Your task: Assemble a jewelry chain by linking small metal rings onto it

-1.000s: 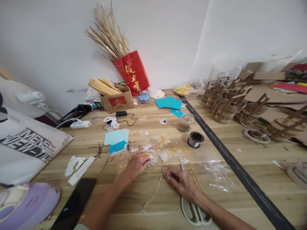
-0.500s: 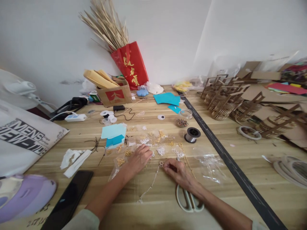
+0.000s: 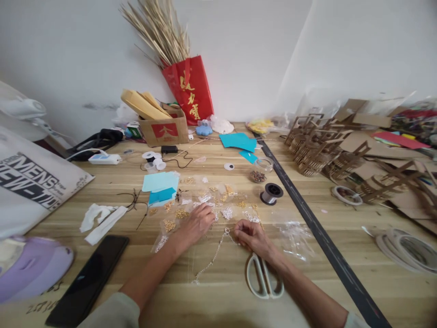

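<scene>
A thin silver chain (image 3: 213,260) lies on the wooden table (image 3: 218,303), with a small ring at its upper bend. My right hand (image 3: 253,236) is closed in a pinch at the chain's right end. Fingers curled down together, my left hand (image 3: 200,222) rests among small clear bags of metal findings; what its fingertips hold is hidden. Silver findings (image 3: 226,212) and gold findings (image 3: 182,213) lie around it. Scissors with pale handles (image 3: 265,278) lie under my right wrist, blades hidden. A gold chain (image 3: 255,207) runs behind the right hand.
A spool of wire (image 3: 271,194) and a bowl of beads (image 3: 258,176) stand beyond my right hand. Clear plastic bags (image 3: 294,237) lie to its right. Several woven baskets (image 3: 312,155) stand far right. A black phone (image 3: 89,278) and blue paper (image 3: 160,182) are left.
The view has shifted slightly. My right hand has drawn the chain's short end out to the right of the ring. My left hand stays among the findings.
</scene>
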Available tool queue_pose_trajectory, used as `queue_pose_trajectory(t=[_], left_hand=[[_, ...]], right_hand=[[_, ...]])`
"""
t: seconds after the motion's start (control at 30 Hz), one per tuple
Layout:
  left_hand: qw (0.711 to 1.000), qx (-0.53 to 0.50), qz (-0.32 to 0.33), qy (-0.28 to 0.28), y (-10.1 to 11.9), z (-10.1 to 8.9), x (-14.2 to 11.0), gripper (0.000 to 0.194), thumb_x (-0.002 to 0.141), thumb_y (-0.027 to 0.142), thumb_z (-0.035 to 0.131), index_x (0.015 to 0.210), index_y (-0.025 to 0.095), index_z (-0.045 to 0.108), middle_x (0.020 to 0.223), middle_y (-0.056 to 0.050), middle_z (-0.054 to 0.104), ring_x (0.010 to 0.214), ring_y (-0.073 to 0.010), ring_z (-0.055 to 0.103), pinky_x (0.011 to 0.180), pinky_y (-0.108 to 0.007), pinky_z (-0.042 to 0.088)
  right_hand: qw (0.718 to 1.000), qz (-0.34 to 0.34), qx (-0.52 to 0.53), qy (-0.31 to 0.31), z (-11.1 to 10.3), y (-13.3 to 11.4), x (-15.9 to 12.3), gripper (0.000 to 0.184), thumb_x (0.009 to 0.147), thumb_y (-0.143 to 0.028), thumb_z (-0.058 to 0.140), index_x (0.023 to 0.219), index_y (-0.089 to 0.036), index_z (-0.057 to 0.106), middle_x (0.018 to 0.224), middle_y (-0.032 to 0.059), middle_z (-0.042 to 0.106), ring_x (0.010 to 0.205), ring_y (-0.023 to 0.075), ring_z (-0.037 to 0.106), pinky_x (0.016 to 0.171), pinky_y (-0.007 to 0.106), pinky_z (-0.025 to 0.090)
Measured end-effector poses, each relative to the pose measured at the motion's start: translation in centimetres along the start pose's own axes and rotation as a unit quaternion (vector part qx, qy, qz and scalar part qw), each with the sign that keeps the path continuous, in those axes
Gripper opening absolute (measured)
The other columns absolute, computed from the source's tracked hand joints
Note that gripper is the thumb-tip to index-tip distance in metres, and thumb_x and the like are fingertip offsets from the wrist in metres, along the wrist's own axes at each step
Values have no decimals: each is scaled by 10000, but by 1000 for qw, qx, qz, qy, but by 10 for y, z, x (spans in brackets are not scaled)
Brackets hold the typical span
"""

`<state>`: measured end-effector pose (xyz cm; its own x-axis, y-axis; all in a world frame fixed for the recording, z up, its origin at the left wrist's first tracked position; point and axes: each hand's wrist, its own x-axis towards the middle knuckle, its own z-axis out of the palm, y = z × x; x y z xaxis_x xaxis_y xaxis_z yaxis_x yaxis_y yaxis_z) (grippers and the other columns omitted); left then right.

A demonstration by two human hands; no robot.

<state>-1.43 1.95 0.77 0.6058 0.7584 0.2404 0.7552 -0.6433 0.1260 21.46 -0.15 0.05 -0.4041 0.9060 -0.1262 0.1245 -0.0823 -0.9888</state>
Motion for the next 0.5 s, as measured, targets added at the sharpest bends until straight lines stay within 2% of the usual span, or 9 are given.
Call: queue_pose_trajectory(t=[0.23, 0.5], left_hand=[[998, 54, 20, 2, -1, 5, -2, 267, 954, 135, 469, 728, 157, 610, 788, -46, 580, 828, -210, 502, 760, -331, 438], [1000, 22, -2, 17, 0, 4, -1, 280, 962, 148, 448, 737, 158, 613, 804, -52, 608, 841, -210, 528, 784, -345, 459]], right_hand=[[1000, 7, -13, 8, 0, 2, 0, 259, 764, -405, 641, 705, -170, 551, 491, -67, 465, 402, 63, 364, 384, 186, 270], [1000, 10, -23, 1, 0, 3, -1, 261, 796, -402, 631, 719, -170, 542, 503, -68, 469, 402, 57, 361, 381, 178, 282]])
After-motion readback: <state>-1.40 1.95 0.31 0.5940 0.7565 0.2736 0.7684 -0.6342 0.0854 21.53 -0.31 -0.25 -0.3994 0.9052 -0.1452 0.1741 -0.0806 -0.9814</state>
